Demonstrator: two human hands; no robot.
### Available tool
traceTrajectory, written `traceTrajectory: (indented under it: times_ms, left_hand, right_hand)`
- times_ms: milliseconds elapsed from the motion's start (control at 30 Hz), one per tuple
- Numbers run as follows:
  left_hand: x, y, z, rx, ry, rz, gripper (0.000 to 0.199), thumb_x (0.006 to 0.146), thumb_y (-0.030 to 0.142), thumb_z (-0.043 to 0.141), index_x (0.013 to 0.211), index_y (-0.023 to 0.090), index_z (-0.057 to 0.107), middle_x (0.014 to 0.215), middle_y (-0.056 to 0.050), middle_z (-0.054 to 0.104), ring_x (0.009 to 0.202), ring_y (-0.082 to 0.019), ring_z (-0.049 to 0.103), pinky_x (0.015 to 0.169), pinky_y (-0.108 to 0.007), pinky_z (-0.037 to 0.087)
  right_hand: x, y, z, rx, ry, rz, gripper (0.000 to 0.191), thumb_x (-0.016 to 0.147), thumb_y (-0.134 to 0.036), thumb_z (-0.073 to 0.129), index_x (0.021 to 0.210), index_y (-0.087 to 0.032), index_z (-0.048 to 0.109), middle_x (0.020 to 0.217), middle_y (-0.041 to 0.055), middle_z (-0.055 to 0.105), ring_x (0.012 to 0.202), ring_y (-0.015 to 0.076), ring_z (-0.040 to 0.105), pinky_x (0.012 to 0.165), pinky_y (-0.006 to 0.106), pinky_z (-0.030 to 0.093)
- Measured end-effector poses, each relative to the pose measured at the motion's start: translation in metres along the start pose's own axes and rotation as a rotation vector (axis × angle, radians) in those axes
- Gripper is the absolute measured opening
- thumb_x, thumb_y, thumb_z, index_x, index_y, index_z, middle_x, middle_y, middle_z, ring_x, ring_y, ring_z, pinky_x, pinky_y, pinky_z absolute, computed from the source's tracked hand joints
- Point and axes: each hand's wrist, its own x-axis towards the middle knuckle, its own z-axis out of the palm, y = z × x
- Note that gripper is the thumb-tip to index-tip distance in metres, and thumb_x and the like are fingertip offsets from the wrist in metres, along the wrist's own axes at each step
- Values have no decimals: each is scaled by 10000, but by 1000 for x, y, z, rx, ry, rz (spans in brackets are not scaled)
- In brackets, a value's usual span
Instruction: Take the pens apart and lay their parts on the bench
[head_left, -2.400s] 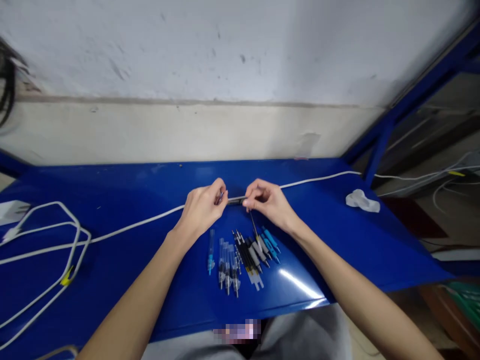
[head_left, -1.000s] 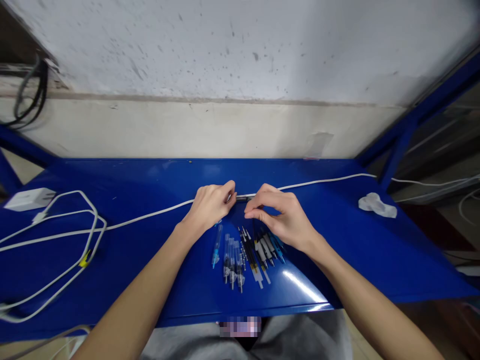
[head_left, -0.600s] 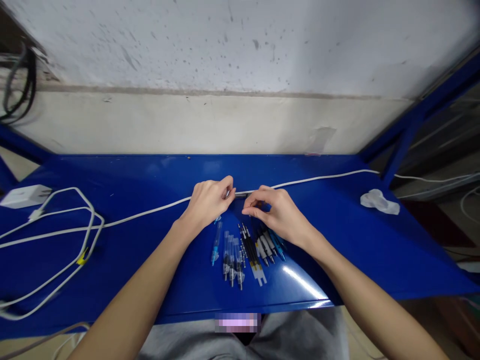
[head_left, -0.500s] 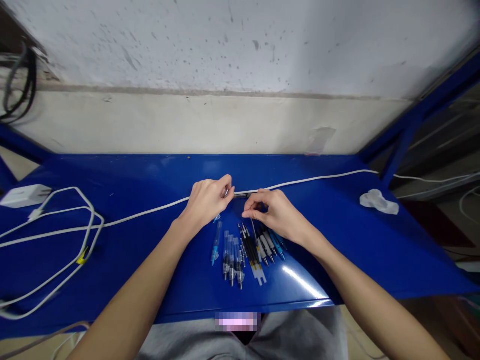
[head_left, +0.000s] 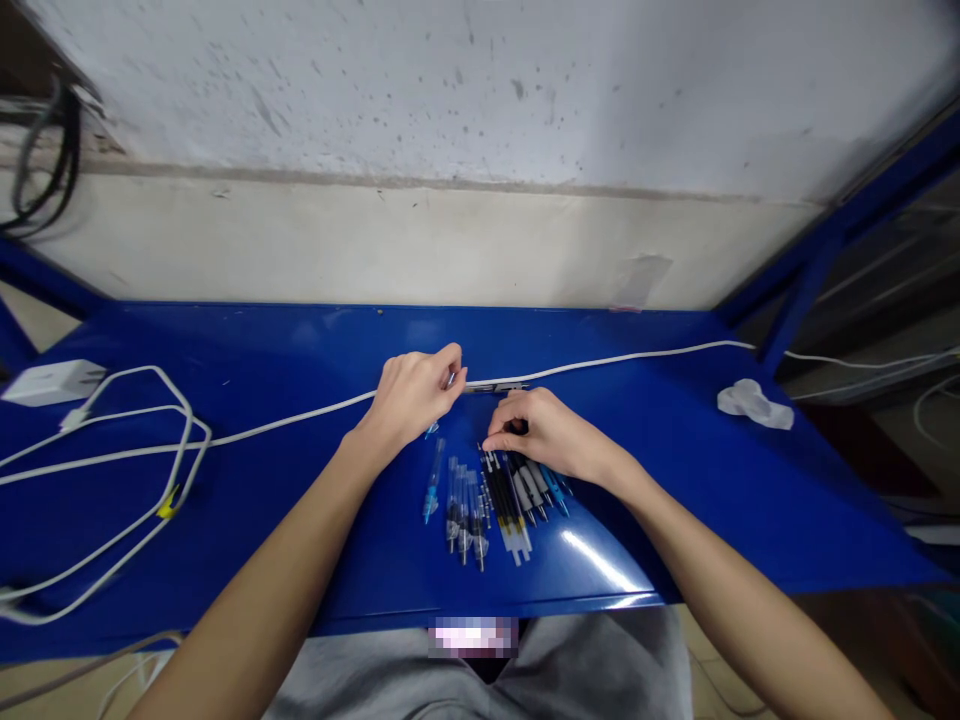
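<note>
I've got the left hand (head_left: 416, 400) pinched narrow on a small silver piece (head_left: 451, 380); right fingers (head_left: 499, 442) touch the pens (head_left: 506, 515), grip unclear. One drag could scatter them across the surface (head_left: 225, 345).

**Glossy cobalt-blue bench (head_left: 225, 340) under black, white and clear pens**

The pens (head_left: 502, 510) are black, white and clear, some trimmed in bright blue. A white cable (head_left: 300, 418) crosses at twelve o'clock from them, a yellow tag (head_left: 169, 503) marks the white loops at nine, and a white crumpled scrap (head_left: 754, 404) lies at three. Behind rises a grey-speckled white wall (head_left: 480, 100) above a cream band (head_left: 375, 250).
</note>
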Motion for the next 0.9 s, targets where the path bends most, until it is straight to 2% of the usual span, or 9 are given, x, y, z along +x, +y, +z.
traceTrajectory:
  times_ms: [233, 400, 633, 900]
  left_hand:
    - [0, -2, 1, 10, -6, -1, 155, 963, 304, 559, 829, 227, 579, 640, 38, 629, 619, -161, 613, 587, -269, 244]
    - [0, -2, 2, 15, 10, 2, 148, 960, 305, 561, 838, 229, 594, 642, 40, 633, 619, -161, 624, 590, -274, 268]
    - [0, -1, 0, 11, -4, 9, 148, 956, 310, 556, 853, 226, 620, 659, 30, 659, 622, -167, 632, 591, -279, 293]
    - [1, -1, 0, 36, -16, 1, 143, 957, 312, 563, 863, 228, 632, 665, 24, 660, 628, -173, 630, 595, -278, 292]
  right_hand:
    - [1, 3, 2, 36, -19, 22, 172, 882, -315, 792, 803, -165, 763, 699, -2, 657, 665, 116, 529, 631, 241, 377]
    - [1, 2, 0, 188, -32, 74, 240, 873, -380, 789, 813, -149, 761, 700, -3, 660, 620, 102, 495, 604, 243, 373]
    - [2, -3, 0, 452, 50, 134, 344, 806, -481, 825, 798, -147, 744, 693, 4, 674, 630, 116, 539, 623, 263, 412]
    - [5, -2, 14, 453, 100, 121, 330, 832, -471, 809, 800, -149, 745, 721, 18, 695, 657, 124, 556, 648, 272, 417]
